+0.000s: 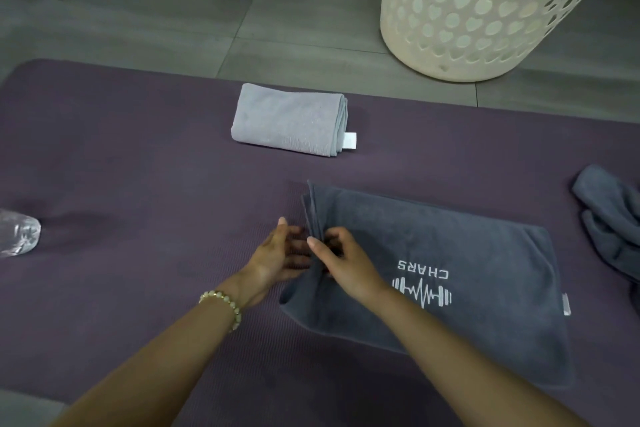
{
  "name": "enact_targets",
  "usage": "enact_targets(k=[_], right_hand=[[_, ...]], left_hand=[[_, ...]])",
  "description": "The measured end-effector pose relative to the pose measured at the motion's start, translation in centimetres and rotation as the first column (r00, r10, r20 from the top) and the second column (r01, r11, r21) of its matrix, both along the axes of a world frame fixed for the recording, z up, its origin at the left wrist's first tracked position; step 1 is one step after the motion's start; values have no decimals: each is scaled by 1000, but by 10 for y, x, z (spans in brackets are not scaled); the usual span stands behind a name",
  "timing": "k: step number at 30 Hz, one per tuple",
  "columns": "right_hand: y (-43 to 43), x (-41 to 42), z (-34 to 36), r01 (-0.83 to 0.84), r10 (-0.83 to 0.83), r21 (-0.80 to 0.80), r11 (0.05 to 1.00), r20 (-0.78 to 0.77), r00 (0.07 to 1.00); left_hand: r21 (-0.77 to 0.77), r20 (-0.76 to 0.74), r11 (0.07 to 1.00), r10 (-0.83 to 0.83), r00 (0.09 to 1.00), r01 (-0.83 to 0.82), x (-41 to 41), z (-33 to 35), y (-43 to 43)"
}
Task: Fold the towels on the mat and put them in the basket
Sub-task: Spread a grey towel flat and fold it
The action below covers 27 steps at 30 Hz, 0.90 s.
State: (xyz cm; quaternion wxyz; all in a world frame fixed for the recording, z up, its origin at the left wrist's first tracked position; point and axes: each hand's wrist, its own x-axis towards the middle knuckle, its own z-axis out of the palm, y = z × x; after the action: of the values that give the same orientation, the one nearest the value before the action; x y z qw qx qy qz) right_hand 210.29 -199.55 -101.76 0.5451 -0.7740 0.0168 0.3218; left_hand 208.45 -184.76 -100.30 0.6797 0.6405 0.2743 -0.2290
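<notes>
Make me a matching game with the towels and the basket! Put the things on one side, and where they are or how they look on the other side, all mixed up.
Things
1. light grey towel
2. logo towel
3. dark towel at the right edge
4. basket

Places and states
A. stands on the floor past the mat
B. crumpled, not folded
C. folded neatly, on the mat's far side
D. the right hand pinches its edge

Pairs: 1-C, 2-D, 3-B, 4-A
</notes>
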Motion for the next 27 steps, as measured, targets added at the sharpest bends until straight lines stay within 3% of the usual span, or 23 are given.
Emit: enact_targets(k=[3,9,12,16,18,21,24,27], right_hand=[[-6,4,11,64,-62,78,995,-24,998],[-42,10,20,266,-256,218,939,-75,964],[-66,10,25,333,-331,232,914,-51,942],[-109,11,43,388,-404,227,893,30,914],[-140,11,51,412,-439,194,890,121,891],[-191,6,49,472,-487,119,874,198,851],[-234,-7,28,522,-515,8,853,174,839],[-255,-19,6,524,-518,-90,847,83,852]], left_hand=[[-151,49,986,-60,997,67,1,6,-12],[-177,104,947,-253,962,268,21,27,-46],[-45,185,934,-340,922,354,34,39,-62],[312,430,918,-365,826,244,50,29,-84],[503,480,837,-477,736,215,48,14,-98],[662,364,684,-652,665,308,37,-5,-129],[788,171,456,-808,564,414,23,-20,-155],[866,64,309,-848,526,392,19,-32,-170]])
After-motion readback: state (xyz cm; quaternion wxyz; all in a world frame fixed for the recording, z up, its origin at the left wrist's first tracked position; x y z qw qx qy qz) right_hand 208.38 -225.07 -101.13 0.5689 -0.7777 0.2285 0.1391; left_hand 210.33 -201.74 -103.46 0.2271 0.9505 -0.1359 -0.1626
